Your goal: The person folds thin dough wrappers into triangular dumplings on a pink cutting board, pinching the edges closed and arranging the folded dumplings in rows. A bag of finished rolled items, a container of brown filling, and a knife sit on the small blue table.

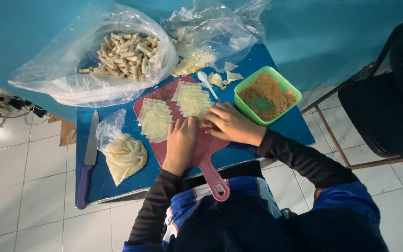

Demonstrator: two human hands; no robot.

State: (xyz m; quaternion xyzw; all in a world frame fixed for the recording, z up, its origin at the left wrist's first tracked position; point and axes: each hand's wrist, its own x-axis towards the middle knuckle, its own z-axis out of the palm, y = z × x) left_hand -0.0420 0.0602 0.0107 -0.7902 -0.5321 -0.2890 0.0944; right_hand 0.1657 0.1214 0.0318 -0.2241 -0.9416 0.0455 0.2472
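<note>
Hands (180,142) (229,123) on pink board (201,144), perhaps rolling wrappers (194,100), green tub (250,81) beside.

home food-prep corner, white tiled floor (33,196), low blue table (285,126), cutting board (206,149)

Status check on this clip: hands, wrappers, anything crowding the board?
Left hand and right hand both flat on pink cutting board, pressing a wrapper. Two wrapper stacks beside fingers. Green crumb tub close right.

You have a pink cutting board (201,147) on a blue tabletop (117,182), pale cream wrappers (155,120), a green tub (250,81) of brown crumbs (269,95), a white spoon (207,84), and a purple-handled knife (87,163).
</note>
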